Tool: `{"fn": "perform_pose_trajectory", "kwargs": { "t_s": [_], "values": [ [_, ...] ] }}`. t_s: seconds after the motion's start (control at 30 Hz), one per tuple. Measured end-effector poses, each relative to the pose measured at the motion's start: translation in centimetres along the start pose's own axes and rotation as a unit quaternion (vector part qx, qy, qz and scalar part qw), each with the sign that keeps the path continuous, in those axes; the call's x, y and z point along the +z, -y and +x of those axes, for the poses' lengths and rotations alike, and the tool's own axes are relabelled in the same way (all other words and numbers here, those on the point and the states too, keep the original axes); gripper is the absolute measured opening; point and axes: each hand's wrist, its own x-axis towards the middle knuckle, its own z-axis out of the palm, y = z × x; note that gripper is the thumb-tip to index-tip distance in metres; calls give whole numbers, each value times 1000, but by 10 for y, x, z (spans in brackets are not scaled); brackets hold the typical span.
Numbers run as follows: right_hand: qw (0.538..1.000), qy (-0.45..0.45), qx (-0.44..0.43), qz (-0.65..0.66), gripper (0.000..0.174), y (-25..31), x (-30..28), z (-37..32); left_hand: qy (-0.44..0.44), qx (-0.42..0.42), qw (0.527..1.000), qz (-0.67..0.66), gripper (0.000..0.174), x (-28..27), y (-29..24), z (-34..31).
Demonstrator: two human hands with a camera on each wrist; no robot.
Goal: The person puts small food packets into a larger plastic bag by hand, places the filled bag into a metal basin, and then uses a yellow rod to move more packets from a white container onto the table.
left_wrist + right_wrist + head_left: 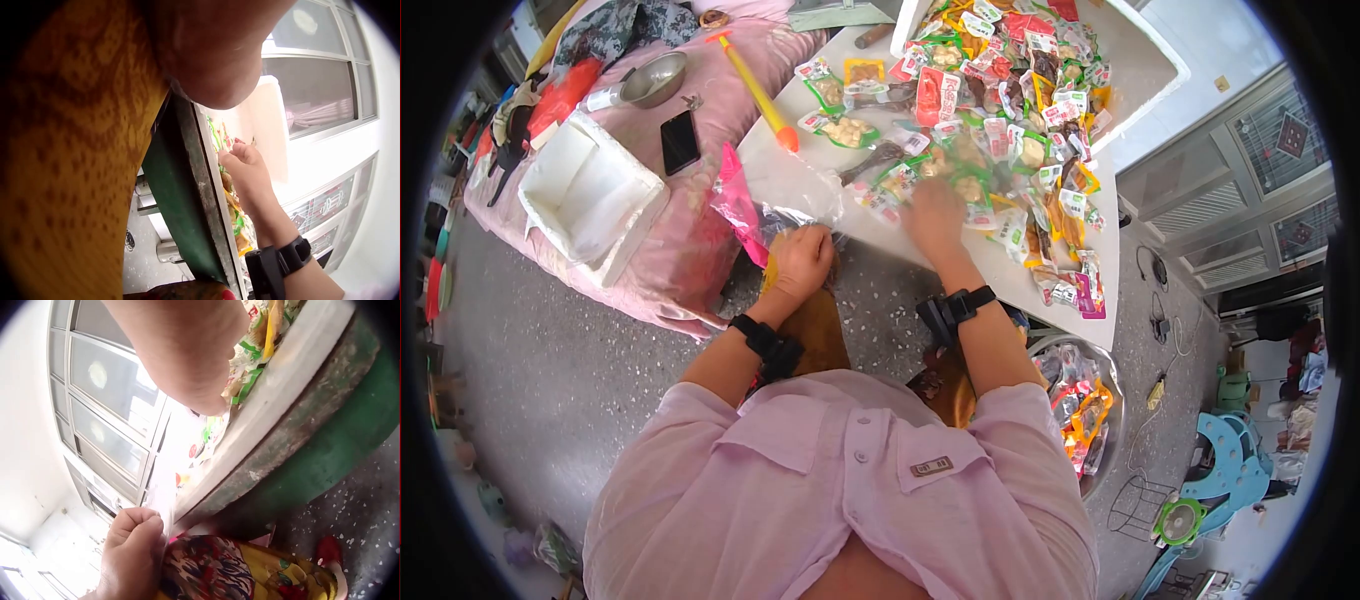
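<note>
My left hand (pixel 802 262) is at the near table edge, thumb and curled fingers pinching a clear plastic bag (pixel 795 213). In the right wrist view the same hand (pixel 134 550) shows its thumb pressed on the thin film. My right hand (pixel 937 218), blurred, is over the near side of a pile of small sealed snack packets (pixel 1000 120). Left wrist view: its fingers (pixel 240 152) bend down among the packets; I cannot tell whether they grip one. Green-edged packets (pixel 845 130) with pale contents lie left of the pile.
A white foam box (pixel 1145 75) lies tipped behind the pile. A yellow stick (pixel 755 90) and pink plastic (pixel 740 205) are at the table's left. The pink bed holds a phone (pixel 680 141) and another foam box (pixel 590 190). Below right stands a basin (pixel 1115 400) of packets.
</note>
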Motion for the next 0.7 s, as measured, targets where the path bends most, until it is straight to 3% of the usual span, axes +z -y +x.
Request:
{"fn": "perform_pose_trajectory", "kwargs": {
  "t_s": [0.33, 0.43, 0.53, 0.7],
  "values": [
    [991, 116, 61, 39, 40, 4, -4, 9, -4, 7, 1000, 3, 5, -1, 0, 0],
    [998, -65, 21, 12, 45, 4, 3, 10, -5, 11, 1000, 1, 5, -1, -1, 0],
    [995, -101, 12, 20, 47, -1, 21, 20, -4, 12, 1000, 1, 5, 1, -1, 1],
    [996, -44, 61, 41, 49, 3, 28, 33, 3, 7, 1000, 6, 4, -1, -2, 0]
  ]
}}
